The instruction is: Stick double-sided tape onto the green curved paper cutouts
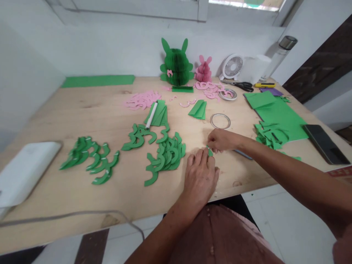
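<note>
My left hand (201, 174) lies on the wooden table near its front edge, fingers together over a small green paper piece (210, 151). My right hand (221, 140) is closed in a pinch at the same piece, its fingertips touching or just above it; much of the piece is hidden. Left of my hands lies a heap of curved green paper cutouts (170, 154). A smaller green group (137, 135) is behind it, and more cutouts with pale edges (96, 157) lie farther left. Beyond my right hand is a ring of tape (220, 115).
Green (180, 66) and pink (203, 70) paper figures stand by the wall, near a white fan (232, 66) and scissors (243, 85). Green sheets (286, 119) and a phone (326, 143) lie right. A white device (27, 170) and grey cable (82, 212) are left.
</note>
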The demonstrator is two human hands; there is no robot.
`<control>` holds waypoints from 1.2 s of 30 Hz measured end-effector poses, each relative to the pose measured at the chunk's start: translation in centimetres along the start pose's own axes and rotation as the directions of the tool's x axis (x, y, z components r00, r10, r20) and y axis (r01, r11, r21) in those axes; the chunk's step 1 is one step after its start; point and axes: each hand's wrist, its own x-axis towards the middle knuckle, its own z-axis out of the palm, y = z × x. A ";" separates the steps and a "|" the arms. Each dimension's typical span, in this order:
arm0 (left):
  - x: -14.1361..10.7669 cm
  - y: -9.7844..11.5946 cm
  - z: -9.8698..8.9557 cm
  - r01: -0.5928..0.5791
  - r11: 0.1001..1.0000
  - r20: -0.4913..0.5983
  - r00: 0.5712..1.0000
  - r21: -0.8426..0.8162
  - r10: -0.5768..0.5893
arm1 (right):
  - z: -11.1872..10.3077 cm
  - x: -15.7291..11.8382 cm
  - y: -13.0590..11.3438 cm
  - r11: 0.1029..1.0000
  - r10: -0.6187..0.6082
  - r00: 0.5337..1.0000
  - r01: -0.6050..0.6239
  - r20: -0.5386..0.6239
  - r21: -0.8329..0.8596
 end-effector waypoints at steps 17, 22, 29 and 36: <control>-0.1 0.0 0.3 -0.012 0.999 -0.014 1.000 0.035 0.012 | -0.2 -0.7 -0.9 0.963 0.045 0.990 -0.079 -0.135 -0.258; -0.2 0.0 0.3 -0.015 1.000 -0.039 0.999 0.026 0.016 | 0.7 -2.6 -0.1 0.942 -0.059 0.922 -0.076 -0.383 -0.327; -0.3 -0.1 0.5 0.008 1.000 -0.056 0.998 0.004 -0.007 | 5.7 -4.7 1.6 0.965 -0.149 0.791 -0.015 -0.593 -0.262; -0.3 -0.2 0.7 0.021 1.000 -0.063 0.998 -0.015 -0.022 | 8.4 -4.4 2.0 0.945 -0.284 0.659 0.070 -0.697 -0.319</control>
